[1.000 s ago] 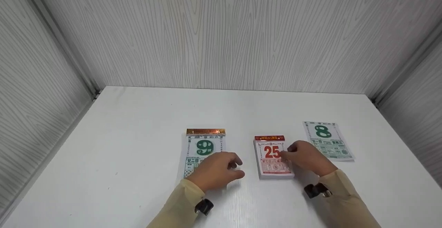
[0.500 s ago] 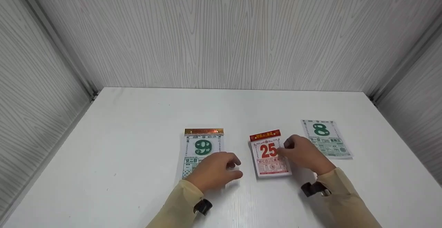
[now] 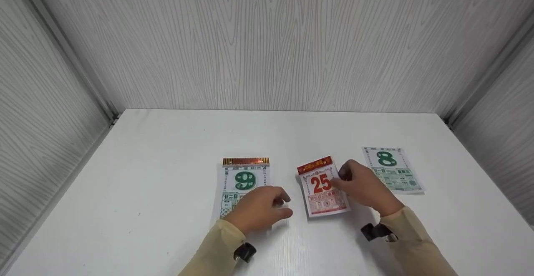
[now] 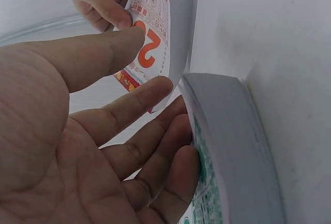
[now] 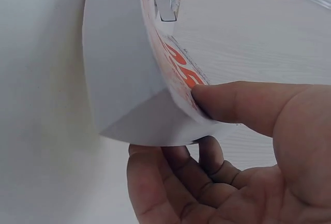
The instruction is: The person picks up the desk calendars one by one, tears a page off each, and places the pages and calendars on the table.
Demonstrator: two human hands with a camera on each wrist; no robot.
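Note:
A thick tear-off calendar pad with a red 25 (image 3: 320, 186) is raised off the white table (image 3: 167, 163) and tilted, its red header leaning left. My right hand (image 3: 344, 180) pinches its right edge; in the right wrist view the thumb (image 5: 227, 105) presses the printed face and the fingers curl under the pad (image 5: 124, 79). My left hand (image 3: 280, 204) rests loosely on the lower right corner of a second pad with a green 9 (image 3: 245, 179). Its fingers (image 4: 176, 146) touch that pad's side (image 4: 232, 146), and the thumb points toward the red pad (image 4: 155, 43).
A loose calendar sheet with a green 8 (image 3: 391, 168) lies flat at the right of the table. Grey wood-grain walls (image 3: 267, 42) close in the back and both sides. Both wrists wear small black cameras.
My right hand has lifted the red 25 pad off the table, turned its top to the left and brought it slightly leftward. The left hand has stayed on the green 9 pad.

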